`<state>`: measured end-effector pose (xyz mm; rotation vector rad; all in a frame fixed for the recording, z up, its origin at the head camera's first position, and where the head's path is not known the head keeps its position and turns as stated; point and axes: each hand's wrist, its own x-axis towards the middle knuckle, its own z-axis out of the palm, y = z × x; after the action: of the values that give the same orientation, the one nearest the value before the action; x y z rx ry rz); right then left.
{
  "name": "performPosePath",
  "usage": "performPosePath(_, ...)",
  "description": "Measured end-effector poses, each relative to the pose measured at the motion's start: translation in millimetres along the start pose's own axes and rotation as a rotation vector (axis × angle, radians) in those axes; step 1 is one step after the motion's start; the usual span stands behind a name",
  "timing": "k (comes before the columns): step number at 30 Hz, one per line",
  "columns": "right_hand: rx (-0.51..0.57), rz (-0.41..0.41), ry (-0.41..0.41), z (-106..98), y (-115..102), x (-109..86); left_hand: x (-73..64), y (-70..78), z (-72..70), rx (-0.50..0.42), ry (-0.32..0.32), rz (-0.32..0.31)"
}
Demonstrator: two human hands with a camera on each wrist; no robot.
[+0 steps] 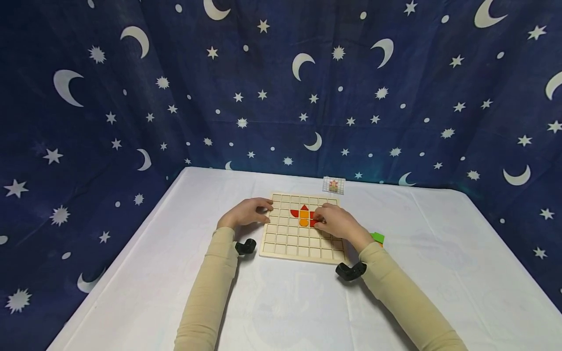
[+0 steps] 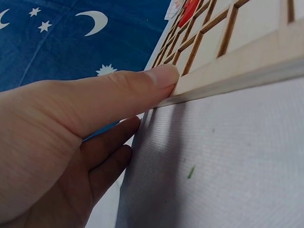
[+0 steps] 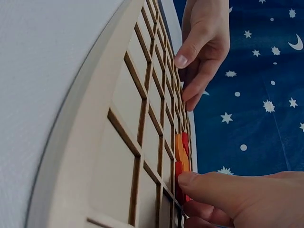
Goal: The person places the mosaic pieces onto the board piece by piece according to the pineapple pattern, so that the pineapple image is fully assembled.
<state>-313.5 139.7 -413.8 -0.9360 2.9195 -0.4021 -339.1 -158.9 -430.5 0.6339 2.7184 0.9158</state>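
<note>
Wooden board point(image 1: 292, 242) looks pale, flat and squarely gridded.

- The board point(image 1: 304, 241) is pale wood with a raised grid of square cells; it lies flat, its left edge touched by the left hand's point(image 1: 246, 212) thumb.
- A red triangle point(image 1: 304, 208) sits in the far half, pointing to the far side.
- An orange square piece point(image 1: 304, 214) lies just near of it, with a rounded orange piece point(image 1: 304, 223) next nearer.
- A curved red piece point(image 1: 294, 213) lies left of the orange square piece.
- A red piece point(image 1: 312, 223), right of the rounded orange piece and partly hidden, is pinched by the right hand point(image 1: 338, 222).
</note>
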Motion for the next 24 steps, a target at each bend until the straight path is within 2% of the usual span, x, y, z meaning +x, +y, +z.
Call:
performPosePath(8, -0.002, -0.014, 0.051, 2.0, -2.6, 2.2, -0.9, 3.3, -1.9, 0.008, -0.003, -0.013)
performPosePath(12, -0.014, -0.021, 0.049, 0.7, -3.7, 1.9, -1.2, 4.0, -2.4, 0.005, -0.003, -0.03)
performPosePath(18, -0.019, -0.036, 0.05, 1.0, -4.5, 2.9, -1.1, 3.3, -2.1, 0.015, -0.004, -0.023)
performPosePath(24, 0.001, -0.001, 0.057, 6.8, -4.3, 3.9, -0.6, 2.1, -0.8, 0.014, -0.007, -0.009)
